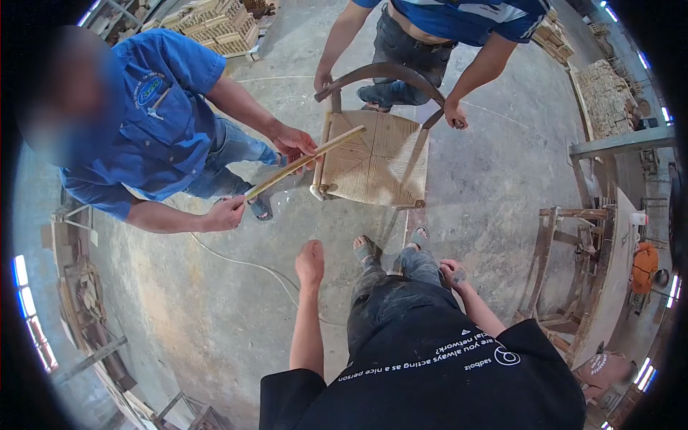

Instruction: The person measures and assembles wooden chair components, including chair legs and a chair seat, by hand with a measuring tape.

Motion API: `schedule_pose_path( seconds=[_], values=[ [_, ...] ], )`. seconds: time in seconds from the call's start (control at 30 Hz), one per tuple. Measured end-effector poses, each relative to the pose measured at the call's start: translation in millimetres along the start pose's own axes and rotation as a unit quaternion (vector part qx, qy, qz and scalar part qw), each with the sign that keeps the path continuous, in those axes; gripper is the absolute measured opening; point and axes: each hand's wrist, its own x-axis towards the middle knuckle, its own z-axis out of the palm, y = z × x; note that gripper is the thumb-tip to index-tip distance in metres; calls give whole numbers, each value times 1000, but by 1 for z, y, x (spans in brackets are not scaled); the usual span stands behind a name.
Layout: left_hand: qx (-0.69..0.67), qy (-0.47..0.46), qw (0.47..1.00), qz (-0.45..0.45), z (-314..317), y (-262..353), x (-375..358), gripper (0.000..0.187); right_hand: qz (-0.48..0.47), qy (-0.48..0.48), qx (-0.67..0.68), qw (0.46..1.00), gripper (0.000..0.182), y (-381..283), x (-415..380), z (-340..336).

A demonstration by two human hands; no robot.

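Observation:
My left hand (309, 265) is raised in front of me over the floor, its fingers curled in, and no object shows in it. Beside my right thigh is my right hand (452, 274), fingers bent, also with nothing visible in it. Ahead of me stands a wooden chair (374, 161) with a woven cord seat and a dark curved back rail (390, 70). Neither of my hands touches it. A person in a blue work shirt (161, 107) holds a thin wooden strip (304, 163) with both hands, one end over the seat.
Another person in a blue and white shirt (466, 18) grips the chair's back rail from behind. A pale hose (244, 256) crosses the concrete floor. Wooden frames (548, 251) and a long bench (602, 287) stand at right. Stacked wood pieces (222, 29) lie at the back.

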Motion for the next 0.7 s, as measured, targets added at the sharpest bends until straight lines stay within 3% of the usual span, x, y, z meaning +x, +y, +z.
schedule_pose_path(
  seconds=[0.03,0.23,0.43,0.57,0.7],
  values=[
    [2,28,999,17,-13,8,5,23,43,0,24,999,37,5,3,3],
    [56,141,982,110,-92,43,33,21,25,16,76,997,32,36,18,27],
    [49,222,956,187,-118,57,40,12,64,22,156,985,32,6,4,15],
    [102,229,946,205,-131,59,45,13,78,27,131,988,33,-7,-2,8],
    [183,278,904,266,-156,68,63,14,80,34,103,991,32,-4,3,8]
  ],
)
